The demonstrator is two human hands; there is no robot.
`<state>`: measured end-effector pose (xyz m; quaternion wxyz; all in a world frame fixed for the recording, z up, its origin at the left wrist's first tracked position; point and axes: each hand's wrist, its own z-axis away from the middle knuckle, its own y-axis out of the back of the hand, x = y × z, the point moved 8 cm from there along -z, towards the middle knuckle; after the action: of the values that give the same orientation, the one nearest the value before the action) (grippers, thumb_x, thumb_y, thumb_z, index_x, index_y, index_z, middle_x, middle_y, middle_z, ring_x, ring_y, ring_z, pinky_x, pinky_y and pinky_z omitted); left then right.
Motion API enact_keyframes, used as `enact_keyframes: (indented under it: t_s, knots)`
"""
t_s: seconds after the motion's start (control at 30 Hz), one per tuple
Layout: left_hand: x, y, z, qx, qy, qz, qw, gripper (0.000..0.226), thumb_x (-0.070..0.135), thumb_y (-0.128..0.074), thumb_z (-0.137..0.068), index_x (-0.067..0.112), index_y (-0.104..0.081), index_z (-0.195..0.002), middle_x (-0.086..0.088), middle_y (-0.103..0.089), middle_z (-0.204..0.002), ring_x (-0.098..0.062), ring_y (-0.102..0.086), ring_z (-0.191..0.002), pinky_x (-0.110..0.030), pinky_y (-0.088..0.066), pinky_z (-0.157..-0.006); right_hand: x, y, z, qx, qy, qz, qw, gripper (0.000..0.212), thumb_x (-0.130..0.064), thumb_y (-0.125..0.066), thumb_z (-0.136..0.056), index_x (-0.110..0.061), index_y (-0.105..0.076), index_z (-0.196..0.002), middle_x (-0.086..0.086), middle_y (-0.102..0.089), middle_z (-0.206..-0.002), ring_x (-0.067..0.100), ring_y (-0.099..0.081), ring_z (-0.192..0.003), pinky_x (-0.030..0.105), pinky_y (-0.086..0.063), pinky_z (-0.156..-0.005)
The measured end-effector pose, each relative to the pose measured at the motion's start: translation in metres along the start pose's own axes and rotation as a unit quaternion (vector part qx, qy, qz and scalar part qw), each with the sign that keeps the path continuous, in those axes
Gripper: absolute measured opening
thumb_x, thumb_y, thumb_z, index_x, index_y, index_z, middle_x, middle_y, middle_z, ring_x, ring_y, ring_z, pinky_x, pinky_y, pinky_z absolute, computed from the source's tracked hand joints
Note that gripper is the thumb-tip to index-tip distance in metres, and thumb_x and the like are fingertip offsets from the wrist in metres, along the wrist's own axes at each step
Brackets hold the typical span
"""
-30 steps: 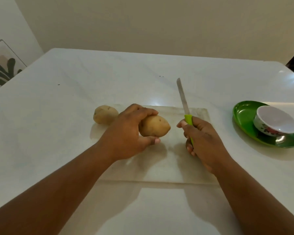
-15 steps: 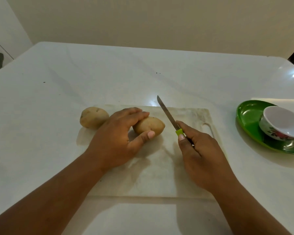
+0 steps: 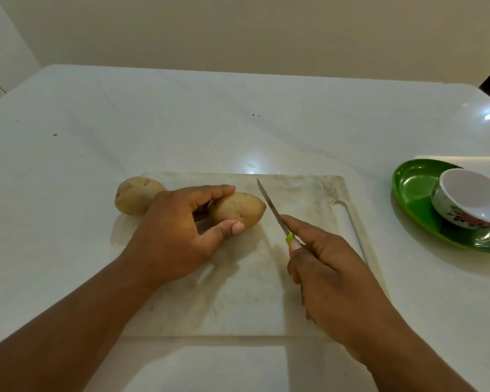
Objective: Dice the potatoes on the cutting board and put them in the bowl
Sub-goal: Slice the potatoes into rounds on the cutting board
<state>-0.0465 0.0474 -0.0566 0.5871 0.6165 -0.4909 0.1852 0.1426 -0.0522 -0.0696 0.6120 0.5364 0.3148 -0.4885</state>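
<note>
- Head view, hands: left hand (image 3: 170,236) grips the oval brown unpeeled potato (image 3: 236,210) between fingers above and thumb below, pinning it to the pale, scuffed rectangular cutting board (image 3: 309,193). Right hand (image 3: 331,267) is clenched round the green-handled, narrow steel knife (image 3: 272,209), forefinger laid along the blade's back.
- Head view, blade: the knife lies just beyond the potato's free end, on the right-hand side of it, tip pointing away from the person. Whether the edge touches the skin cannot be told.
- Head view, other items: a second, rounder brown potato (image 3: 135,195) sits past the knuckles of the left hand, at the board's far left corner. The small white bowl with a floral band (image 3: 473,198) stands on the glossy green plate (image 3: 413,190), well off to the right of the right hand, on the white marble-look table (image 3: 125,123).
- Change: a second ago the knife stood nearly upright beside the right hand; half a second ago it had tilted toward the potato; now it is lowered further and closes on the potato's end.
- Meaning for the task: probably the first cut is about to begin. Both potatoes are whole and the bowl holds nothing, so the dicing is at its start.
</note>
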Motion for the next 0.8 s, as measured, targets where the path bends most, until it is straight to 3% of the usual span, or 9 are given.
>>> enact_keyframes:
  t_s: [0.2,0.37,0.57,0.7,0.8]
  knots:
    - [0.001,-0.002,0.001,0.007,-0.003,0.013,1.000,0.058,0.049,-0.083,-0.075,0.033,-0.069,-0.129,0.021,-0.071,-0.119,0.006,-0.067,-0.110,-0.018,-0.056,-0.092,0.000,-0.003,0.012,0.013,-0.019,-0.033,0.999,0.038,-0.029,-0.037,-0.107,-0.053,-0.054,-0.131,-0.032,-0.052,-0.056,-0.009,-0.052,-0.053,0.012,-0.036,-0.061]
    - [0.001,-0.003,0.001,0.011,0.003,0.014,1.000,0.055,0.044,-0.088,-0.077,0.033,-0.070,-0.128,0.021,-0.073,-0.111,0.005,-0.069,-0.103,-0.019,-0.058,-0.089,-0.006,-0.007,0.017,0.001,-0.013,-0.048,0.999,0.041,-0.024,-0.036,-0.107,-0.049,-0.052,-0.135,-0.016,-0.048,-0.047,0.001,-0.044,-0.042,0.012,-0.036,-0.045]
    - [0.002,-0.003,0.001,0.012,0.000,0.028,1.000,0.053,0.037,-0.088,-0.078,0.031,-0.070,-0.127,0.018,-0.073,-0.113,0.001,-0.071,-0.102,-0.023,-0.060,-0.088,-0.016,-0.012,0.019,-0.003,0.026,-0.036,0.999,0.047,-0.020,-0.034,-0.108,-0.058,-0.055,-0.126,-0.013,-0.047,-0.048,0.003,-0.039,-0.043,0.015,-0.037,-0.046]
    - [0.002,-0.004,0.001,0.014,-0.006,0.028,0.999,0.056,0.045,-0.084,-0.075,0.032,-0.070,-0.127,0.018,-0.074,-0.114,0.001,-0.071,-0.103,-0.025,-0.060,-0.088,-0.015,-0.014,0.019,-0.001,0.028,-0.036,0.999,0.047,-0.021,-0.034,-0.108,-0.057,-0.053,-0.131,-0.012,-0.047,-0.048,0.004,-0.038,-0.043,0.016,-0.038,-0.045]
    - [0.002,-0.005,0.002,0.013,-0.009,0.029,0.999,0.056,0.046,-0.082,-0.075,0.032,-0.069,-0.128,0.018,-0.073,-0.114,0.002,-0.070,-0.104,-0.025,-0.060,-0.089,-0.012,-0.014,0.018,-0.001,0.023,-0.039,0.999,0.044,-0.023,-0.034,-0.108,-0.052,-0.051,-0.136,-0.021,-0.051,-0.050,-0.001,-0.046,-0.043,0.009,-0.035,-0.045]
